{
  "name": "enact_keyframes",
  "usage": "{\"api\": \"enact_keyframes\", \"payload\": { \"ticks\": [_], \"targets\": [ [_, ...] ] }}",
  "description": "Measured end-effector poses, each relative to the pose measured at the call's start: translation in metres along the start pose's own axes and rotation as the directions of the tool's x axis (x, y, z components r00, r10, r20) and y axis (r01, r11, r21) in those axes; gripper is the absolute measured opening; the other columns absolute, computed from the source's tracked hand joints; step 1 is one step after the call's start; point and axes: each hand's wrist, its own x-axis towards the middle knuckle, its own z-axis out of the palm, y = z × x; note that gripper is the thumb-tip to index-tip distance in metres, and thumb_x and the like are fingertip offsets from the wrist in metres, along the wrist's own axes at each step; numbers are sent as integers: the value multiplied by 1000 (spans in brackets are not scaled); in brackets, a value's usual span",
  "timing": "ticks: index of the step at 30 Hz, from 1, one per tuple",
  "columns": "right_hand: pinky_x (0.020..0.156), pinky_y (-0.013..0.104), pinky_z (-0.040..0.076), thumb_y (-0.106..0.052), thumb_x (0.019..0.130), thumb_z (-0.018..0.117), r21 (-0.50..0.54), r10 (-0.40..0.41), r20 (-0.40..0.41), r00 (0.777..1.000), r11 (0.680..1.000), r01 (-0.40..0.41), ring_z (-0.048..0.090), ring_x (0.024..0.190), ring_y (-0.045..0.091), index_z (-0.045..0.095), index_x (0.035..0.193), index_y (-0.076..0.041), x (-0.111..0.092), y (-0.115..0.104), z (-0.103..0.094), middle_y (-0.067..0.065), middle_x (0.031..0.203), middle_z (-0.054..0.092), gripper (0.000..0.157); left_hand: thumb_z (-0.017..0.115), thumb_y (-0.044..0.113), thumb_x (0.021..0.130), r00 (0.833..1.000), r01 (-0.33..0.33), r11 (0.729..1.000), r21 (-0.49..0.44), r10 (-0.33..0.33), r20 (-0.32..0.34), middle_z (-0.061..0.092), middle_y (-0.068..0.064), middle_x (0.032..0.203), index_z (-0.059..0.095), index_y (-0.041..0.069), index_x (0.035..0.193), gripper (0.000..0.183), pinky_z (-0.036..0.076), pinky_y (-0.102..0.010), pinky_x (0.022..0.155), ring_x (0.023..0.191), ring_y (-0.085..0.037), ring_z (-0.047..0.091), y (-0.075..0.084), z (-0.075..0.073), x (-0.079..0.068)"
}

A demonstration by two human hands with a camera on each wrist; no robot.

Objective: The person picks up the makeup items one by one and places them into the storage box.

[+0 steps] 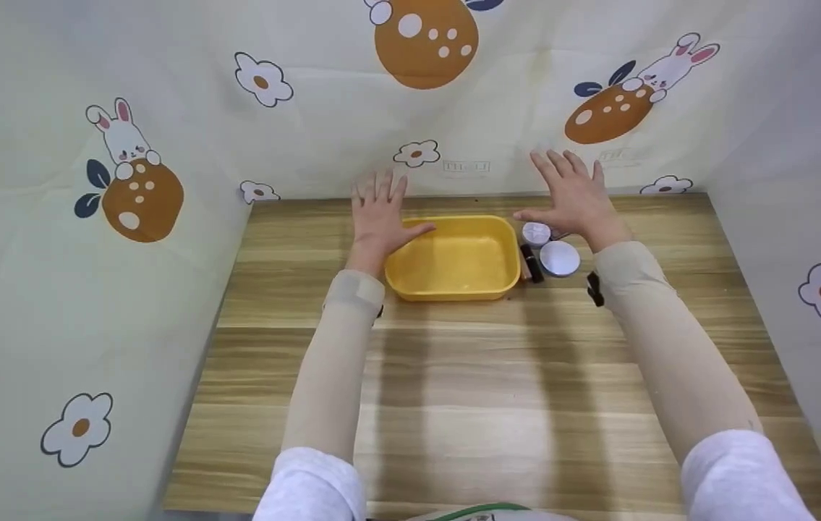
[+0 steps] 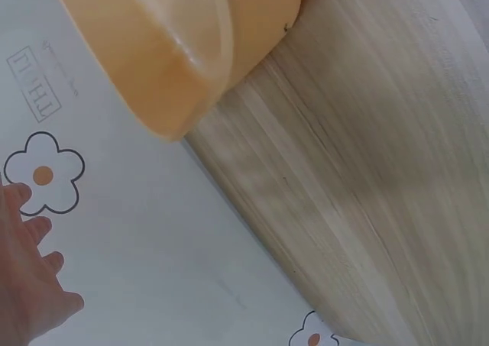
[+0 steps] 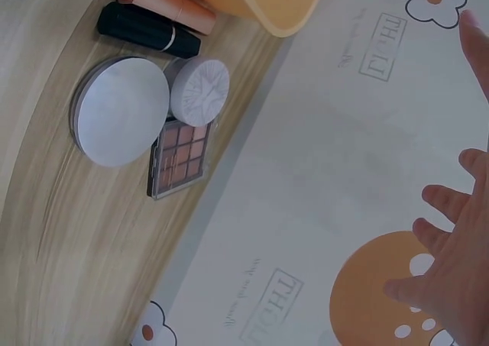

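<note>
A yellow plastic basin (image 1: 453, 295) stands on the wooden table, with nothing inside. My left hand (image 1: 379, 221) is spread over its left end, thumb reaching across the rim in the head view. Fingers apart, my right hand (image 1: 575, 199) hovers beyond the basin's right end, above a cluster of cosmetics. That cluster has a round white-lidded jar (image 3: 122, 111), a smaller white round container (image 3: 200, 92), an eyeshadow palette (image 3: 182, 156), a black tube (image 3: 147, 30) and an orange-pink tube (image 3: 170, 5). Neither hand holds anything.
A pale cloth curtain (image 1: 323, 123) printed with rabbits and flowers hangs behind the table and along both sides. The wooden tabletop (image 1: 468, 405) stretches from the basin toward my body, with shadows of both arms across it.
</note>
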Motion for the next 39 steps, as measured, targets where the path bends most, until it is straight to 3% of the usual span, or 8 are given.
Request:
{"api": "enact_keyframes", "payload": {
  "ticks": [7,14,21,29,39],
  "targets": [
    [105,71,-1,-84,67,48,10,11,13,1000,1000,-11,8,142,41,7,153,-26,-2,3,3,14,157,14,111,26,90,70,1000,1,1000,-8,0,11,-1,-7,159,8,22,153,109,1,-57,114,145,-32,-3,-6,8,-3],
    [105,71,1,-85,67,48,2,16,21,1000,1000,-16,11,142,41,7,153,-27,-3,8,7,14,156,16,111,31,87,73,998,9,999,-35,-7,55,-4,-6,159,4,22,153,107,-5,-58,113,146,-31,-6,-10,15,-7],
    [105,71,2,-85,66,48,-1,34,26,999,999,-34,12,142,41,9,153,-26,-5,12,11,15,156,18,112,35,83,76,998,2,1000,-23,0,59,-2,-5,159,6,22,153,102,-3,-57,113,146,-30,-2,-16,24,-10],
    [104,72,4,-82,68,51,-18,41,39,998,999,-41,14,140,43,7,153,-28,-8,17,15,16,155,20,110,18,90,71,997,6,1000,18,-7,80,-3,-5,159,0,23,153,108,-5,-58,112,146,-29,-3,-23,35,-13],
    [105,72,4,-85,67,49,-10,53,53,997,999,-53,16,139,45,7,153,-27,-11,22,21,18,154,21,112,35,81,78,998,2,999,-43,1,61,2,-7,159,8,19,153,101,-2,-59,113,146,-31,3,-27,45,-18]
  ]
}}
